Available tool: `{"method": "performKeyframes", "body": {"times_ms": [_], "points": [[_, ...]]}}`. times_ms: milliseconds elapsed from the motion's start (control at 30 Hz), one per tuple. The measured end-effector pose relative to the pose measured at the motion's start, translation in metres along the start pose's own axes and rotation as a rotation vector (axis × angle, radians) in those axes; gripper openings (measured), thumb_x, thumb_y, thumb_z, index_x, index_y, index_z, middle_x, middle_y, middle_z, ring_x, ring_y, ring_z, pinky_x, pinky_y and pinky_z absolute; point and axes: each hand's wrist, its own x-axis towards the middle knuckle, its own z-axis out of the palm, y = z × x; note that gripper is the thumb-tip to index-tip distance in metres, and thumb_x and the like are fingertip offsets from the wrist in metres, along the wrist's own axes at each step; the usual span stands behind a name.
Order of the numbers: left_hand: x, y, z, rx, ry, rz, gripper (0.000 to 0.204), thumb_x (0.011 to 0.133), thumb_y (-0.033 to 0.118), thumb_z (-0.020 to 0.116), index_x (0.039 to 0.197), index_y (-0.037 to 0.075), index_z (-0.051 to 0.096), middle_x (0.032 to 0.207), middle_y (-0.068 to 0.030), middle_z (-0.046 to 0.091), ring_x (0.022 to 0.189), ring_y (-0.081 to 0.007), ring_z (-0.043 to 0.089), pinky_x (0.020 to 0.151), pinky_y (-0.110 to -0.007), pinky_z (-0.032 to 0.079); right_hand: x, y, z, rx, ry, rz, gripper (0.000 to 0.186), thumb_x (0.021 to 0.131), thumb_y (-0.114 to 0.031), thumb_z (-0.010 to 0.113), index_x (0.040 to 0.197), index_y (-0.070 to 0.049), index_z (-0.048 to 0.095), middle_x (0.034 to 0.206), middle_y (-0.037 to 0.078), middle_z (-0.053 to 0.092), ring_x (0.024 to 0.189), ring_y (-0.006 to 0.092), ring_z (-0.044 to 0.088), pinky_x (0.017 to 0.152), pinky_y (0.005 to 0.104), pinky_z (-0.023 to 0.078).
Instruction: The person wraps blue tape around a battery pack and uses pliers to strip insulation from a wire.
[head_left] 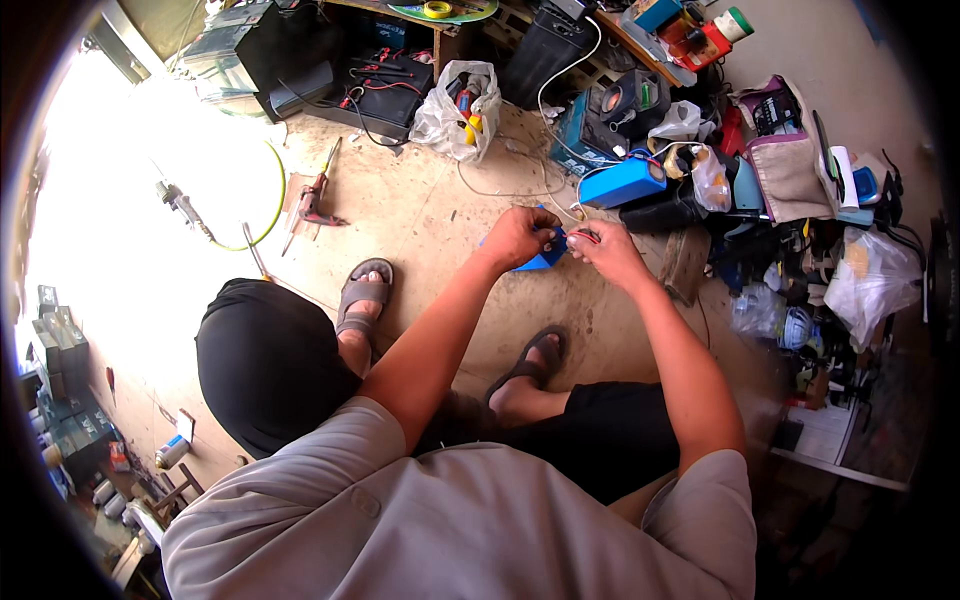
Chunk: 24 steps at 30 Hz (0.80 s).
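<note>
Between my two hands, above the floor, is a blue block (543,262), partly hidden by my fingers. My left hand (520,240) is closed at its top edge, thumb and fingertips pressed together. Just to the right, my right hand (608,252) pinches a small red and dark piece (584,237), possibly a tool handle or a wire; it is too small to tell. The fingertips of both hands are close together over the block. A thin white cable (562,206) runs down toward them from above.
A larger blue battery pack (622,184) lies beyond my right hand amid clutter. A heat-gun-like red tool (316,200) rests on the floor at left. A plastic bag of tools (458,110) stands ahead, beside a black case (378,92). My sandalled feet (365,292) flank the work spot.
</note>
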Motion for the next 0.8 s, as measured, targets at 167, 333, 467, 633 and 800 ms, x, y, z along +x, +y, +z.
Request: {"method": "performKeyframes", "body": {"times_ms": [167,333,467,633,800], "points": [[-0.003,0.002,0.004,-0.001,-0.038,-0.037,0.023,0.090,0.003,0.064,0.111,-0.001,0.074,0.086,-0.0052,0.074,0.076,-0.0109,0.068,0.073,-0.029,0.055,0.002,0.000,-0.001,-0.100,0.019,0.010,0.024,0.093,-0.021,0.071,0.105,0.000,0.072,0.081,0.008,0.073,0.074,0.0131,0.067,0.069,0.0309,0.052],[-0.007,0.008,0.002,-0.100,-0.033,-0.086,0.022,0.092,0.004,0.064,0.110,0.001,0.075,0.086,-0.0051,0.074,0.075,-0.0107,0.067,0.071,-0.028,0.055,0.006,0.002,-0.001,-0.087,-0.003,0.009,0.025,0.093,-0.021,0.071,0.105,0.001,0.072,0.083,0.008,0.074,0.074,0.0138,0.068,0.069,0.0317,0.053],[-0.007,0.011,0.003,-0.074,-0.060,-0.096,0.023,0.093,0.005,0.060,0.110,0.003,0.075,0.084,-0.0045,0.073,0.075,-0.0110,0.067,0.070,-0.028,0.055,0.005,0.002,-0.001,-0.014,-0.008,0.028,0.024,0.094,-0.020,0.070,0.106,0.001,0.072,0.084,0.006,0.072,0.073,0.0118,0.067,0.068,0.0297,0.053],[0.001,0.005,0.002,-0.128,-0.133,-0.096,0.027,0.090,0.004,0.058,0.112,0.002,0.074,0.090,-0.0046,0.073,0.080,-0.0117,0.067,0.077,-0.029,0.055,-0.002,0.000,-0.005,0.060,-0.023,0.095,0.024,0.096,-0.020,0.069,0.108,0.000,0.071,0.085,0.003,0.070,0.074,0.0091,0.064,0.068,0.0270,0.052],[0.002,-0.001,0.001,-0.286,-0.157,-0.161,0.024,0.094,0.006,0.059,0.114,0.002,0.073,0.096,-0.0033,0.073,0.083,-0.0111,0.066,0.080,-0.028,0.055,-0.001,-0.001,-0.004,0.069,-0.019,0.093,0.026,0.096,-0.021,0.069,0.110,0.001,0.071,0.085,0.004,0.071,0.075,0.0093,0.065,0.070,0.0266,0.052]]}}
